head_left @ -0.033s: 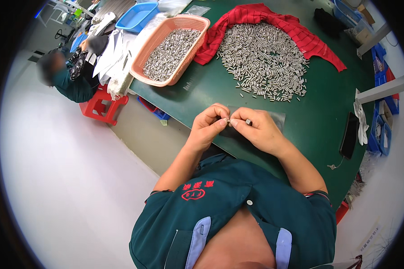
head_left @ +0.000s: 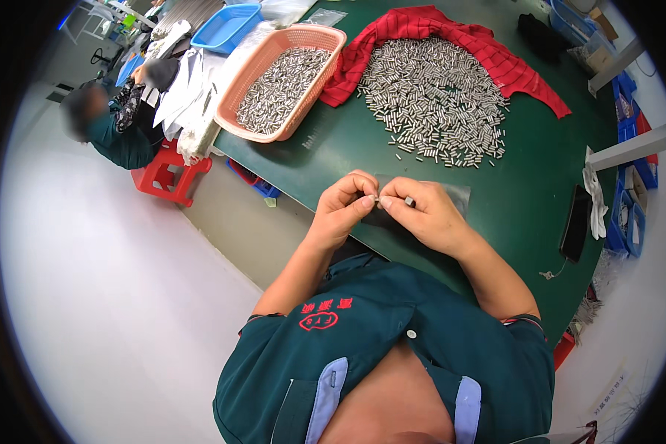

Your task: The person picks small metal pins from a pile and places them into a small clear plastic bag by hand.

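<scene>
My left hand (head_left: 345,206) is closed in a pinch, with a small metal pin (head_left: 376,200) between thumb and forefinger, mostly covered by the fingertips. Tip to tip with it, my right hand (head_left: 428,216) grips a short metal piece with a blocky end (head_left: 410,200) that sticks out between thumb and forefinger; its kind is hidden by the fingers. Both hands are just above a clear plastic sheet (head_left: 459,197) at the table's near edge. Beyond them a wide heap of short metal pins (head_left: 436,100) lies partly on a red striped cloth (head_left: 529,80).
A pink basket (head_left: 225,111) of metal pins stands left of the heap on the green table (head_left: 547,155). Behind it is a blue tray (head_left: 229,28). A dark phone-like slab (head_left: 574,224) and white gloves (head_left: 595,201) lie right. Far left, a person (head_left: 122,129) sits near a red stool (head_left: 172,177).
</scene>
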`<state>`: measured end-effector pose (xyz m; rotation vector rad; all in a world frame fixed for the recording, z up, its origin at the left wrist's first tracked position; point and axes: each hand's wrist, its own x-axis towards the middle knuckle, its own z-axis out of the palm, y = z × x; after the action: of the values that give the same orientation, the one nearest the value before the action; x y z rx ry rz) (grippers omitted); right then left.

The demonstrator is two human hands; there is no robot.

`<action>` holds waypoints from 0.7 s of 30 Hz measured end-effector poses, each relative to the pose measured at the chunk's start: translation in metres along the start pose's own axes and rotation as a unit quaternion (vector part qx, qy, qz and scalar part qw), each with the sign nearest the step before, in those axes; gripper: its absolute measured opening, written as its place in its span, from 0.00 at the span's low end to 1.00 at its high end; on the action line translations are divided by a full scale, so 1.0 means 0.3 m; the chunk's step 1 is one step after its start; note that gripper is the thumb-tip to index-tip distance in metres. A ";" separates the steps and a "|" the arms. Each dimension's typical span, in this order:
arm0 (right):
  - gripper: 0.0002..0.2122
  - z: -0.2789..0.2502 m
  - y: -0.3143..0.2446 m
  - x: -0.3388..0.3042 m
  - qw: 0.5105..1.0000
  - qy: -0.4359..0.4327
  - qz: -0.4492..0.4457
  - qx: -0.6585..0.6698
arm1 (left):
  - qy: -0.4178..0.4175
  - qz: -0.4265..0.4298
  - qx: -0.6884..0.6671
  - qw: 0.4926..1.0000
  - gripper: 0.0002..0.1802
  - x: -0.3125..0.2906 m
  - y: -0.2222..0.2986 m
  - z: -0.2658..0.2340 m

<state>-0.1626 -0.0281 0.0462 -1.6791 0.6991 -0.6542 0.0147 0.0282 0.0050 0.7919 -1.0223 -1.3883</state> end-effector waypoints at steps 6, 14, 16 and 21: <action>0.06 0.001 -0.016 -0.003 1.000 -0.013 -0.013 -0.014 | 0.002 0.012 0.037 0.999 0.04 -0.011 0.000 -0.006; 0.07 -0.005 0.008 -0.013 1.000 0.025 0.012 0.015 | 0.236 0.167 0.377 0.880 0.02 0.083 0.148 -0.154; 0.08 -0.010 0.011 -0.011 0.999 0.037 -0.003 0.021 | 0.301 0.242 0.527 0.757 0.02 0.133 0.236 -0.215; 0.08 -0.032 0.033 0.001 0.991 0.052 0.039 0.114 | 0.328 0.254 0.624 0.662 0.06 0.203 0.271 -0.261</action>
<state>-0.1706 -0.0363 0.0386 -1.4095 0.7321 -0.7400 0.1128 -0.0367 0.0557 1.6482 -1.3640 0.3390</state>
